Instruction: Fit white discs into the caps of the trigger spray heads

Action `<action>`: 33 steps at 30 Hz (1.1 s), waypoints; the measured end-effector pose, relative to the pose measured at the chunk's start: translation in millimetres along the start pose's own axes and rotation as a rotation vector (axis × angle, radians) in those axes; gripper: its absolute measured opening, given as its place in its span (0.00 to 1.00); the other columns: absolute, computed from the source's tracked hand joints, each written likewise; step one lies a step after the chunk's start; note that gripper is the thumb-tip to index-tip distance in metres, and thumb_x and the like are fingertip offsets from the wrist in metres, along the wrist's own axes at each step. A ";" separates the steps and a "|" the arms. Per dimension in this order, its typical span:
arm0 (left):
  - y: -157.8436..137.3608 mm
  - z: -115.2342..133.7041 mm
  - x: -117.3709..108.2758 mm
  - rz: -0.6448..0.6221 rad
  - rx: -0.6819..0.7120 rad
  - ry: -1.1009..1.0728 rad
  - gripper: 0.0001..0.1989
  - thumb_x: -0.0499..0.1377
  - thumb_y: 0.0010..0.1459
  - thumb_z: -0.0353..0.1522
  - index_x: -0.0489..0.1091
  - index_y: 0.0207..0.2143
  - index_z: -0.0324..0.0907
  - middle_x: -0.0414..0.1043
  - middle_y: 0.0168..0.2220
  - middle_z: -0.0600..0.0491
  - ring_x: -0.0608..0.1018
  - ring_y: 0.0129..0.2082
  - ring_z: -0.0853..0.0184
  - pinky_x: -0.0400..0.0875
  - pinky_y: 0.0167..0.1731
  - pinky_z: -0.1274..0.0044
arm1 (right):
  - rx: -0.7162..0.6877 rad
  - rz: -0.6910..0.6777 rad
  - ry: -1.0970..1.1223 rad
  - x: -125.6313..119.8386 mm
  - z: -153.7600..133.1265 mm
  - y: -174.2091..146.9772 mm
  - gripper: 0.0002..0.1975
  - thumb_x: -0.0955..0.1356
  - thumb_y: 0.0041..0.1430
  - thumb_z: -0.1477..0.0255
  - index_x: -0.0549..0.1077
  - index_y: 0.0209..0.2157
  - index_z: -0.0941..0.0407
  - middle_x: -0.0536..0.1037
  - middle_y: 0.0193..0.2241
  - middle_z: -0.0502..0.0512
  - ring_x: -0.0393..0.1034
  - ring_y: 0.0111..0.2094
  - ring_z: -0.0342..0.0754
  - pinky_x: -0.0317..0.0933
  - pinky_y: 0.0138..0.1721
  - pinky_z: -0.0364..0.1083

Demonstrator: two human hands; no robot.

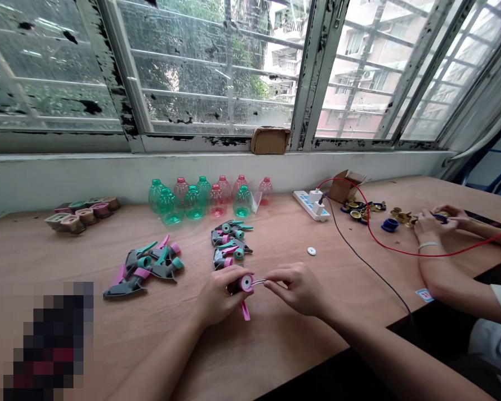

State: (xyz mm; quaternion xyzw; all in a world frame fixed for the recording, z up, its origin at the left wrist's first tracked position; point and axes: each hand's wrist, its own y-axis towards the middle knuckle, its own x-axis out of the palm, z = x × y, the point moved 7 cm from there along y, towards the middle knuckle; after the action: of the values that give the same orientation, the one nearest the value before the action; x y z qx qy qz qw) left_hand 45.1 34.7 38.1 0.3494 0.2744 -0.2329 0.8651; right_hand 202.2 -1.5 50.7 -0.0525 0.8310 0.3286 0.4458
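My left hand (222, 295) is closed around a spray trigger head (246, 283) with a pink collar turned toward my right hand. A white ring shows inside the collar, and the pink trigger points down below my fingers. My right hand (294, 287) pinches a thin silvery piece (258, 282), whose far end meets the collar; whether it is tweezers or a tube, I cannot tell. Just beyond my left hand lies a row of grey, pink and green spray heads (232, 245). Another pile of spray heads (144, 267) rests to the left.
Green and pink clear bottles (192, 203) stand along the wall. A white disc (312, 251) lies ahead of my right hand. Cables run from a power strip (311, 206) across the right side. At far right, another person's hands (436, 223) handle a small part near brass pieces.
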 end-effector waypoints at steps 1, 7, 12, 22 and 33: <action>-0.1 0.0 -0.3 0.006 0.008 0.005 0.14 0.61 0.56 0.31 0.72 0.46 0.43 0.75 0.40 0.50 0.76 0.37 0.68 0.72 0.37 0.78 | -0.003 0.014 -0.068 -2.5 -1.4 -0.1 0.09 0.65 0.63 0.68 0.78 0.34 0.53 0.77 0.24 0.49 0.67 0.25 0.41 0.50 0.28 0.42; -0.6 3.9 1.1 0.011 0.050 0.099 0.15 0.60 0.55 0.28 0.72 0.47 0.43 0.76 0.41 0.50 0.78 0.39 0.67 0.72 0.41 0.77 | -0.178 -0.066 -0.484 -6.9 -27.5 2.7 0.14 0.61 0.66 0.71 0.74 0.30 0.55 0.76 0.25 0.52 0.67 0.27 0.44 0.43 0.26 0.45; -0.5 8.2 3.2 -0.015 0.070 0.153 0.14 0.59 0.56 0.28 0.72 0.45 0.44 0.76 0.40 0.51 0.78 0.38 0.67 0.72 0.39 0.78 | -0.084 -0.212 -0.515 -4.0 -24.7 8.0 0.16 0.61 0.65 0.69 0.74 0.26 0.55 0.78 0.25 0.52 0.68 0.25 0.44 0.39 0.24 0.46; -0.3 9.0 11.2 -0.119 0.086 0.109 0.12 0.60 0.57 0.30 0.73 0.45 0.43 0.75 0.38 0.52 0.76 0.35 0.69 0.69 0.36 0.80 | -0.122 -0.297 -0.375 -6.7 -9.0 13.1 0.16 0.63 0.63 0.65 0.77 0.26 0.53 0.80 0.24 0.51 0.68 0.24 0.42 0.40 0.25 0.44; 2.0 13.8 7.2 -0.138 0.080 0.073 0.11 0.59 0.58 0.32 0.74 0.44 0.43 0.76 0.34 0.52 0.75 0.33 0.69 0.68 0.34 0.80 | -0.162 -0.283 -0.217 -6.1 -3.2 16.8 0.15 0.63 0.64 0.65 0.78 0.28 0.53 0.78 0.21 0.50 0.65 0.21 0.40 0.43 0.25 0.42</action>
State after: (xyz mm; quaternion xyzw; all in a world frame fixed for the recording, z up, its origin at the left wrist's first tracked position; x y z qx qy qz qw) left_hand 55.9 24.4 42.8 0.3723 0.3198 -0.2897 0.8217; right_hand 197.2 8.4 65.1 -0.1691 0.7332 0.3322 0.5687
